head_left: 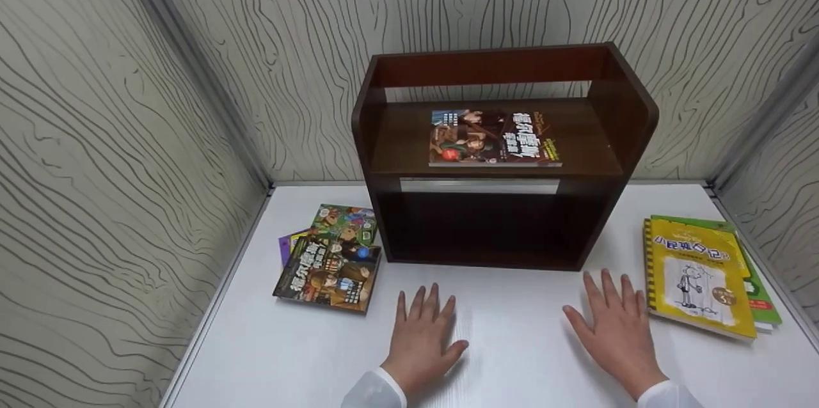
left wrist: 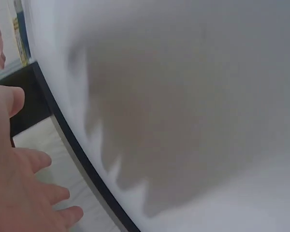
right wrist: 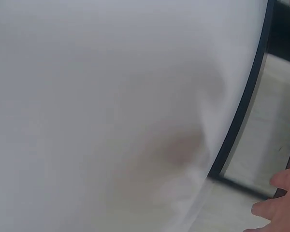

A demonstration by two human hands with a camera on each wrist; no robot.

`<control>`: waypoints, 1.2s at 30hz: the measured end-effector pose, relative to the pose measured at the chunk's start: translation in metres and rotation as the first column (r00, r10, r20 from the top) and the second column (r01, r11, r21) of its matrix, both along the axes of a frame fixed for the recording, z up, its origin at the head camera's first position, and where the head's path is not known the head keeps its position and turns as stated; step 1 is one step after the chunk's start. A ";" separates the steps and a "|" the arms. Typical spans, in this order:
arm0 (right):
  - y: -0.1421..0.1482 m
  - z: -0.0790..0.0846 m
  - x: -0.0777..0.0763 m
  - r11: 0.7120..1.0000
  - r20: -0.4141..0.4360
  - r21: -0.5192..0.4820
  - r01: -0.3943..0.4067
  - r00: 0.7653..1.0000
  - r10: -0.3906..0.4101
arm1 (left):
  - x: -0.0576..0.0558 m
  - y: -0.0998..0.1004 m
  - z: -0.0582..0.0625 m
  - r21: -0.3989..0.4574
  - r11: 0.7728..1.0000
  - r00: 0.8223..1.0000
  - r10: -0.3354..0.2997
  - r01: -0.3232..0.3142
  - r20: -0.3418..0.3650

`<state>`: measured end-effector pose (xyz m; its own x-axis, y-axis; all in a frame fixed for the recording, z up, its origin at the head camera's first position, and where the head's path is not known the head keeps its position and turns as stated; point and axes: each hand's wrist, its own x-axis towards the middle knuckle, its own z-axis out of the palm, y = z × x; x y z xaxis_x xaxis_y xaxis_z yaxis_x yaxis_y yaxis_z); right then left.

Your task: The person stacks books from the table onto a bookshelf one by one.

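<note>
My left hand [head_left: 421, 339] is spread low over the white table [head_left: 512, 344], fingers straight and pointing toward the shelf, holding nothing. My right hand [head_left: 619, 334] is spread the same way, its fingertips near the spiral edge of a yellow comic book [head_left: 700, 280]. Between and beyond the hands stands a dark brown wooden bookshelf [head_left: 486, 178] with two levels. One book with a brown illustrated cover [head_left: 492, 138] lies flat on its upper level. In the left wrist view, the left hand's fingers [left wrist: 53, 193] show apart from each other, above a shadow on the table.
Left of the shelf lies a loose pile: a dark illustrated book [head_left: 333, 274] over a green one [head_left: 345, 222], with purple and yellow edges poking out. At right, green books [head_left: 764, 309] lie under the yellow one. Patterned panels [head_left: 307, 75] wall the table in.
</note>
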<state>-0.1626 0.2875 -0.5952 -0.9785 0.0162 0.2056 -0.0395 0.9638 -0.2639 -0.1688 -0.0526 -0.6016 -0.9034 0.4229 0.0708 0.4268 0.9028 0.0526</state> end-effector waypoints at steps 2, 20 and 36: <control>0.020 0.003 -0.002 0.999 0.016 -0.021 0.030 0.999 -0.030 | 0.004 0.008 -0.001 -0.011 0.999 0.999 -0.045 0.045 0.019; 0.175 0.026 -0.027 0.939 0.155 -0.022 0.343 0.929 -0.335 | 0.024 0.074 0.004 -0.158 0.885 0.899 -0.429 0.437 0.083; 0.187 0.012 -0.033 0.967 0.341 0.104 0.234 0.905 -0.256 | 0.029 0.107 0.009 -0.177 0.835 0.853 -0.508 0.522 0.117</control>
